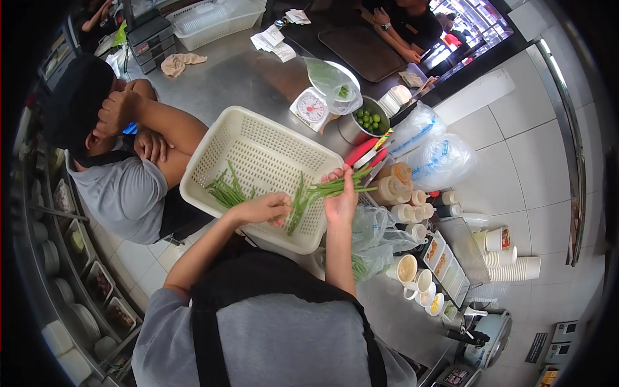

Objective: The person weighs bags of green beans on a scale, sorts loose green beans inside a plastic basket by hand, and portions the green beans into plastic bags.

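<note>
Shiny metal desk (222, 90) fills the middle of a busy kitchen, with big pale tiles (525, 155) on the wall; a cream basket (277, 138) full of little holes is at its edge, and green beans (229, 191) lie in it, some in a pile on the left and a few nearer the right end. More beans are in the right hand (340, 201); its thumb and fingers close around a loose bunch, up by the right rim; the left hand (261, 209) is over the basket with its fingers curled in, and I cannot tell if it pinches a bean.

Some beans could fall out; the bunch is messy and its ends poke past the rim, so a loose grip might drop them by the sauce bottles (393, 187); a fast swing of that hand could bump a bottle too. A person in a grey shirt (122, 187) leans close, with an arm by the left side of the basket; a nudge there might shove it; I cannot see what is under its near end, so it may tip if it hangs over.

Words are hard to read; the white scale (311, 108) has a round dial with tiny marks; clear bags (445, 158) have blurry blue print; paper slips (264, 39) and a dark sign (536, 348) have writing too small to read; I can read no brand name.
</note>
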### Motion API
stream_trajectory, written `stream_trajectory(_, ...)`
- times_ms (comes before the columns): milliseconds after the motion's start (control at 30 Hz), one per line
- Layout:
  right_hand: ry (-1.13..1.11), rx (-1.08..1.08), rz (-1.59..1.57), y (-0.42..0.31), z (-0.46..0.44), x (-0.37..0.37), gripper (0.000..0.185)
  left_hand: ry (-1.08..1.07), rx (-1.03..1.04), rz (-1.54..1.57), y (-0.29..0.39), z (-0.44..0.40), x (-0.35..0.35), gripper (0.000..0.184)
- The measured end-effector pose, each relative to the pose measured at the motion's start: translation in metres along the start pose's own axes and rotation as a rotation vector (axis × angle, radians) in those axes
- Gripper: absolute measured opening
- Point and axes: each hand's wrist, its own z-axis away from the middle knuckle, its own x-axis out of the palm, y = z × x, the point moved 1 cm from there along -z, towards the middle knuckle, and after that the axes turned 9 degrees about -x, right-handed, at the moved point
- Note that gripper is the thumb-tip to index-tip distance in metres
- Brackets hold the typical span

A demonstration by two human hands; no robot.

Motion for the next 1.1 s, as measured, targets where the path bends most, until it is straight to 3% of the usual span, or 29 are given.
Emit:
stream_trajectory(133,-0.057,0.037,0.1,-0.003,0.011,0.0,0.019,0.175,0.089,0.04,0.013,0.013,-0.017,0.009)
stream_trajectory(233,-0.09,0.193,0.126,0.012,0.029,0.011,0.024,0.394,0.222,-0.055,0.041,0.005,-0.003,0.011)
stream_trajectory(367,-0.13,0.238,0.133,0.024,0.044,0.018,0.031,0.619,0.337,-0.535,0.068,0.006,0.031,0.013)
stream_trajectory(433,0.02,0.153,0.226,0.029,0.045,0.017,0.028,0.704,0.448,-0.771,0.062,0.005,0.041,0.014)
stream_trajectory(533,0.071,0.106,0.137,0.023,0.035,0.005,0.025,0.683,0.553,-0.732,0.063,0.018,0.046,0.021)
stream_trajectory(633,0.059,0.091,0.01,0.012,0.029,0.017,0.029,0.776,0.498,-0.187,0.044,0.004,0.042,0.035)
stream_trajectory(733,0.009,0.103,-0.117,0.009,0.031,0.035,0.032,0.375,0.133,0.734,0.025,-0.013,0.031,0.047)
stream_trajectory(767,-0.012,0.099,-0.125,0.01,0.035,0.042,0.032,0.27,0.079,0.859,0.023,-0.018,0.031,0.052)
stream_trajectory(867,-0.047,0.062,-0.081,0.018,0.042,0.056,0.028,0.102,0.079,1.204,0.022,-0.022,0.035,0.048)
stream_trajectory(1100,-0.192,-0.066,0.077,0.019,0.053,0.058,0.016,0.182,0.086,1.257,0.01,-0.028,0.04,0.038)
